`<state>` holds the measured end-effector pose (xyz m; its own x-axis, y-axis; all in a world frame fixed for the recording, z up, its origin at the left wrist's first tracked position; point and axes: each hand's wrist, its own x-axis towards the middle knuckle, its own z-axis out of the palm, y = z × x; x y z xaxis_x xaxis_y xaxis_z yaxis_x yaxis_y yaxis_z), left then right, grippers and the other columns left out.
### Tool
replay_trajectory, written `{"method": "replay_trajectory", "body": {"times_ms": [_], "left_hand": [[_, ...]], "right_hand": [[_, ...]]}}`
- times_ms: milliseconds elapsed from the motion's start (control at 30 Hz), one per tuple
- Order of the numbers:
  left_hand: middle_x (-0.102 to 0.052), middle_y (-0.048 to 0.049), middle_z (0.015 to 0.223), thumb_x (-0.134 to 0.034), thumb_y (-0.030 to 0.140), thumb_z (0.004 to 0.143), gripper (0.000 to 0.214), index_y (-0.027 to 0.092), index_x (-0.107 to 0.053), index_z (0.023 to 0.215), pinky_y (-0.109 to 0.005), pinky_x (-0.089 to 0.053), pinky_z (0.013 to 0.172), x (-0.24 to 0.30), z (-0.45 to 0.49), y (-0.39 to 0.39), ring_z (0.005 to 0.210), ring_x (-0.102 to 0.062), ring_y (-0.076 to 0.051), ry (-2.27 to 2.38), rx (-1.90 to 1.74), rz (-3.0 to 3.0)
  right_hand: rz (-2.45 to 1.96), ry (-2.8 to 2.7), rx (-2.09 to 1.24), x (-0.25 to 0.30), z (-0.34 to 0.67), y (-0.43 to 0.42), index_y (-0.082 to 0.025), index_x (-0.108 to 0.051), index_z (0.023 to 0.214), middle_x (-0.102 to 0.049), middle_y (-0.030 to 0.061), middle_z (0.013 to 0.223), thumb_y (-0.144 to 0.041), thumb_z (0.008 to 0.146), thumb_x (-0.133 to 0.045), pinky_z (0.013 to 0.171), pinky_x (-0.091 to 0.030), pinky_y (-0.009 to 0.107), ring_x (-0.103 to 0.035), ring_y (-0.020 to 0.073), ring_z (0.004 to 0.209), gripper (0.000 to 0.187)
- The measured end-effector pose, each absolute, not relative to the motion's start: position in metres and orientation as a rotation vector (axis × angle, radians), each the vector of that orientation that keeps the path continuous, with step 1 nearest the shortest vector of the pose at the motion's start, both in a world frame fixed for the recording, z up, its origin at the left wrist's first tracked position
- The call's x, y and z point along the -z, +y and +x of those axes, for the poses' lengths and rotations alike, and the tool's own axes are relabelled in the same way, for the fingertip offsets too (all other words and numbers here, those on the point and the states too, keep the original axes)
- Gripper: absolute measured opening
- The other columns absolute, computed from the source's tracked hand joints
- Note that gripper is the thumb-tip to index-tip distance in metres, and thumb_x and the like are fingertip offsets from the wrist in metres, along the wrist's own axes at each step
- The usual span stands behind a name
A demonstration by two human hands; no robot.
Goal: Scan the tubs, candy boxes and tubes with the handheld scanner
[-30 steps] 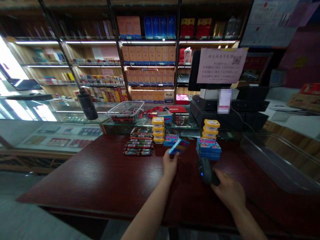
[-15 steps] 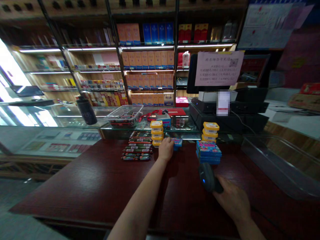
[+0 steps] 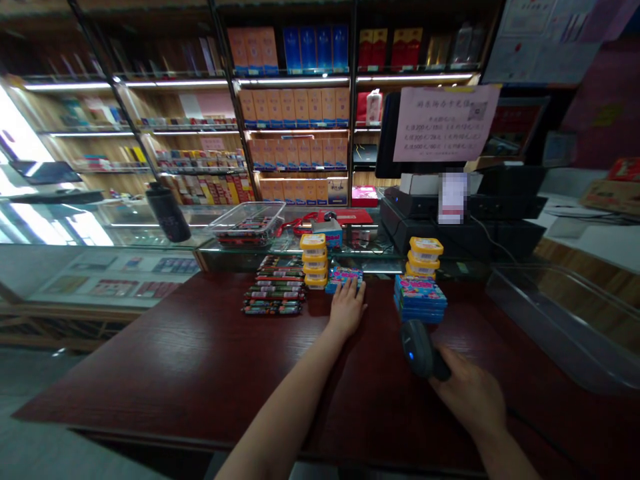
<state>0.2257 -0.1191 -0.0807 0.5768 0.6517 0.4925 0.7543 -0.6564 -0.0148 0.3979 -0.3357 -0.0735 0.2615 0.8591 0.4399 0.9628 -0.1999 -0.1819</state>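
Note:
My left hand (image 3: 347, 308) lies with fingers spread over the front of a blue printed box (image 3: 344, 274) on the dark red counter. Just left of that box rises a stack of yellow-lidded tubs (image 3: 314, 260). Further left, several dark tube-shaped packets (image 3: 275, 293) lie in rows. My right hand (image 3: 467, 387) is wrapped round the handle of a black barcode scanner (image 3: 420, 350) with a blue light, held above the counter. Beyond the scanner, a pile of blue boxes (image 3: 420, 300) stands in front of another stack of yellow-lidded tubs (image 3: 425, 250).
A clear plastic bin (image 3: 565, 333) is on the right. A clear tray (image 3: 245, 223) with more packets and a black bottle (image 3: 167, 212) are on the glass display case. A monitor (image 3: 387, 140) with a pink notice stands behind. The scanner's cable (image 3: 537, 430) runs to the right.
My left hand has shifted right from beside the yellow-lidded tubs onto the blue box, its fingers now spread. My right hand still grips the scanner. The view has tilted slightly downward.

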Motion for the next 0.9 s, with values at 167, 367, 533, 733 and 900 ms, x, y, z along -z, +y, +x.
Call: {"method": "replay_trajectory", "body": {"times_ms": [167, 367, 533, 733, 900], "left_hand": [[-0.033, -0.0147, 0.148, -0.054, 0.035, 0.084, 0.062, 0.019, -0.035, 0.141, -0.046, -0.017, 0.114, 0.077, 0.231, -0.111, 0.138, -0.028, -0.029, -1.29, 0.69, -2.575], [-0.033, -0.0165, 0.148, -0.057, 0.031, 0.082, 0.063, 0.017, -0.036, 0.14, -0.046, -0.018, 0.113, 0.071, 0.23, -0.112, 0.137, -0.028, -0.03, -1.309, 0.679, -2.597], [-0.047, -0.0169, 0.134, -0.051, 0.021, 0.084, 0.052, 0.015, -0.041, 0.135, -0.042, -0.034, 0.104, 0.045, 0.244, -0.125, 0.125, -0.042, -0.027, -1.299, 0.776, -2.683], [-0.055, -0.0093, 0.122, -0.045, 0.027, 0.089, 0.035, 0.021, -0.051, 0.123, -0.035, -0.041, 0.097, 0.005, 0.285, -0.156, 0.113, -0.05, -0.021, -0.831, 0.827, -2.876], [-0.057, -0.0136, 0.124, -0.058, 0.03, 0.083, 0.041, 0.015, -0.054, 0.12, -0.041, -0.038, 0.102, -0.001, 0.318, -0.166, 0.118, -0.049, -0.025, -0.701, 0.581, -2.905]], "right_hand": [[-2.184, -1.664, 0.326, 0.073, 0.398, -0.335, -0.025, -0.059, 0.107, -0.072, 0.003, 0.096, -0.03, 0.083, -0.048, 0.062, -0.045, 0.03, -0.068, 0.0218, 0.08, 0.028], [-2.215, -1.658, 0.299, 0.07, 0.397, -0.333, -0.025, -0.06, 0.106, -0.072, 0.0024, 0.092, -0.028, 0.082, -0.05, 0.061, -0.042, 0.028, -0.068, 0.0199, 0.077, 0.026], [-2.224, -1.692, 0.223, 0.069, 0.398, -0.329, -0.026, -0.061, 0.105, -0.071, 0.0011, 0.097, -0.023, 0.078, -0.055, 0.063, -0.041, 0.028, -0.067, 0.0195, 0.08, 0.028], [-2.167, -1.725, 0.199, 0.072, 0.398, -0.329, -0.026, -0.061, 0.103, -0.07, 0.0017, 0.093, -0.026, 0.078, -0.054, 0.067, -0.04, 0.029, -0.065, 0.019, 0.081, 0.026], [-2.17, -1.724, 0.184, 0.068, 0.395, -0.33, -0.024, -0.062, 0.096, -0.068, 0.0017, 0.087, -0.024, 0.078, -0.052, 0.066, -0.039, 0.028, -0.064, 0.0177, 0.079, 0.02]]}}
